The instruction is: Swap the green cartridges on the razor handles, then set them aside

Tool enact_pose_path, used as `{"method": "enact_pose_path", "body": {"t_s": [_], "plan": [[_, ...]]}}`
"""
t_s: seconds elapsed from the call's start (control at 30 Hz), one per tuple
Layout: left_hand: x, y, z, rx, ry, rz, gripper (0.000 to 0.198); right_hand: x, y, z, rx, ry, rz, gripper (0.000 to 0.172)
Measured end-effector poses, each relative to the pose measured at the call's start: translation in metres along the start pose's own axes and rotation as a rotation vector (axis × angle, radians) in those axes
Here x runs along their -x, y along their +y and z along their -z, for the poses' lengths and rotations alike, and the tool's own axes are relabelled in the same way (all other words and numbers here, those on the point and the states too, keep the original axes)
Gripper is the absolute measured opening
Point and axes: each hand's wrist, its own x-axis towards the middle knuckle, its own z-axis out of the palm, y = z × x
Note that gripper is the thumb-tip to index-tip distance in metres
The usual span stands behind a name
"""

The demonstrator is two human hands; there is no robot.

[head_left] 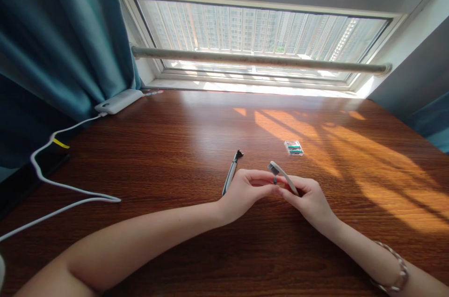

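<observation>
Grip: right hand (310,201) closed on brush (288,182) | left hand (243,196) nearly closed, hold unclear | tool (230,174) beside it | pack (293,148) beyond brush

The right hand (311,199) holds a toothbrush (285,177) near the left hand (242,194).

The desk (168,147) looks glossy, grained wood to me, the curtain (77,30) at upper left satiny cloth. The toothbrush (286,177) seems smooth plastic, the small packet (293,148) shiny clear plastic, the rail (245,58) dull metal.
</observation>
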Motion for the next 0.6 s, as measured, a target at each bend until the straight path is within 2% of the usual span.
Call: {"method": "enact_pose_path", "body": {"t_s": [0.13, 0.23, 0.37, 0.5, 0.6], "plan": [[-0.002, 0.007, 0.002, -0.123, 0.15, -0.035, 0.025, -0.002, 0.004, 0.014, 0.063, 0.103, 0.029, 0.034], [-0.005, 0.011, 0.006, -0.17, 0.212, -0.066, 0.025, -0.006, 0.012, 0.031, 0.267, 0.182, 0.183, 0.032], [-0.007, 0.011, 0.011, -0.174, 0.252, -0.079, 0.025, -0.011, 0.018, 0.044, 0.536, 0.172, 0.372, 0.032], [-0.008, 0.013, 0.011, -0.171, 0.269, -0.059, 0.024, -0.011, 0.017, 0.045, 0.639, 0.23, 0.348, 0.03], [-0.008, 0.013, 0.011, -0.18, 0.278, -0.055, 0.024, -0.01, 0.017, 0.044, 0.639, 0.223, 0.366, 0.03]]}}
